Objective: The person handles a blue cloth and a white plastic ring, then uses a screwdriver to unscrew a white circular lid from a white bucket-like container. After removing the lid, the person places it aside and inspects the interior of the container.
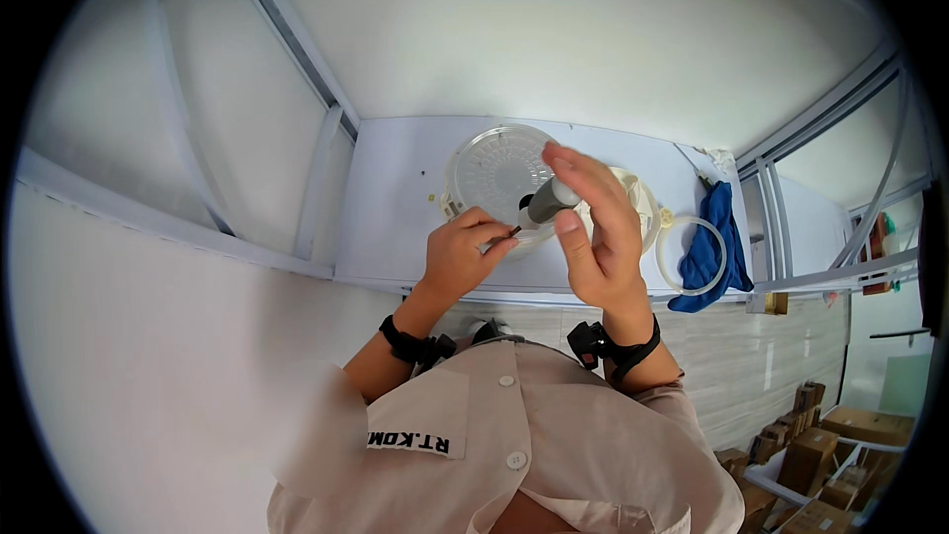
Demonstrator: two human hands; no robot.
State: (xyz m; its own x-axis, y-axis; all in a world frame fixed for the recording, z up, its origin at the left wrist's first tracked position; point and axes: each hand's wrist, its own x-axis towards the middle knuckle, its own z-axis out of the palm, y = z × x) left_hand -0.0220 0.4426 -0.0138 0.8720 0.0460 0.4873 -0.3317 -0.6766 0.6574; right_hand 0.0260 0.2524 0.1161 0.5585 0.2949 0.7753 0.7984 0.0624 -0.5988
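Observation:
Above the table, a tool that looks like a screwdriver (550,201) has a thick grey handle with a black part and a thin dark shaft end. My left hand (462,255) pinches that thin end between thumb and fingertips. Beside the handle's broad end is my right hand (605,227), its fingers stretched up and the thumb apart; whether the palm touches the handle cannot be seen. Behind the hands lies a round clear plastic cover (501,170) with a patterned middle. A cream-coloured round part (633,200) is partly hidden behind my right hand.
On the right of the white table (388,200) lie a blue cloth (714,237) and a pale ring (660,255) overlapping it. A thin tool (700,174) rests behind the cloth. White frame posts (336,129) border the table. Cardboard boxes (809,460) stand at the lower right.

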